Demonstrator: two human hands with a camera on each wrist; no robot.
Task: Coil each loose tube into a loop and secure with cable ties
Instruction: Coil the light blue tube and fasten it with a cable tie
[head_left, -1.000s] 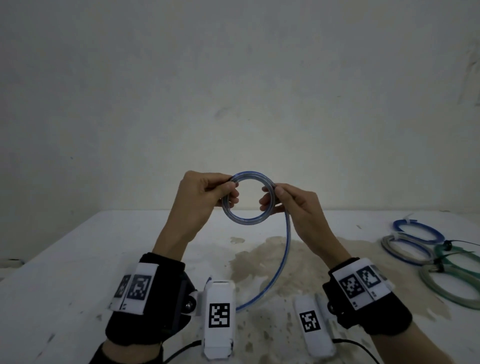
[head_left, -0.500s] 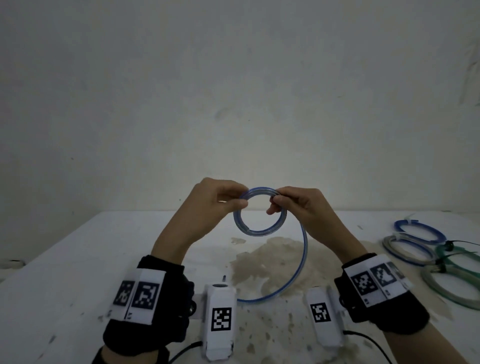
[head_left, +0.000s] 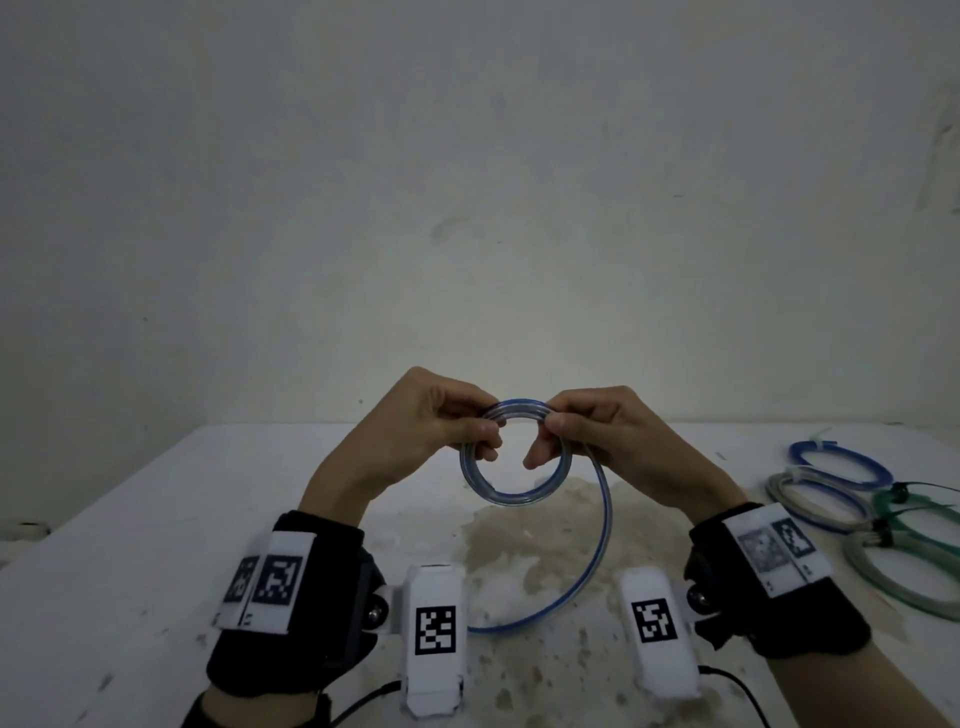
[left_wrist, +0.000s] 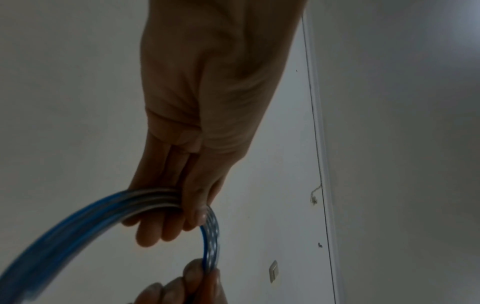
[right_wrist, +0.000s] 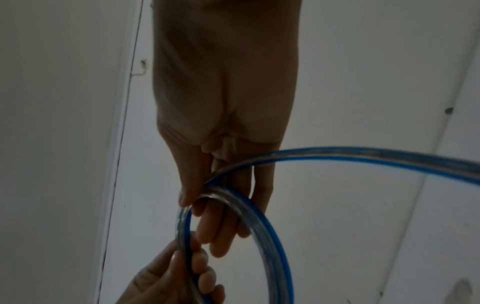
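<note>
A clear tube with a blue stripe (head_left: 511, 493) is wound into a small loop held upright above the table. My left hand (head_left: 457, 426) pinches the loop's upper left between thumb and fingers. My right hand (head_left: 576, 426) pinches its upper right. The tube's loose tail (head_left: 597, 551) curves down from my right hand to the table and runs left behind my left wrist camera. In the left wrist view my left hand (left_wrist: 182, 207) holds several turns of the tube (left_wrist: 78, 224). In the right wrist view my right hand (right_wrist: 207, 197) grips the loop (right_wrist: 270, 230).
Several coiled tubes lie at the table's right: a blue one (head_left: 836, 462), a grey one (head_left: 815, 499) and green ones (head_left: 909, 577) bound with ties. A brown stain (head_left: 545, 540) marks the white table (head_left: 156, 519) under my hands. A pale wall stands close behind.
Both hands have sunk a little and drawn together at the top of the loop. The loop has grown smaller and gained a turn, and the loose tail is shorter.
</note>
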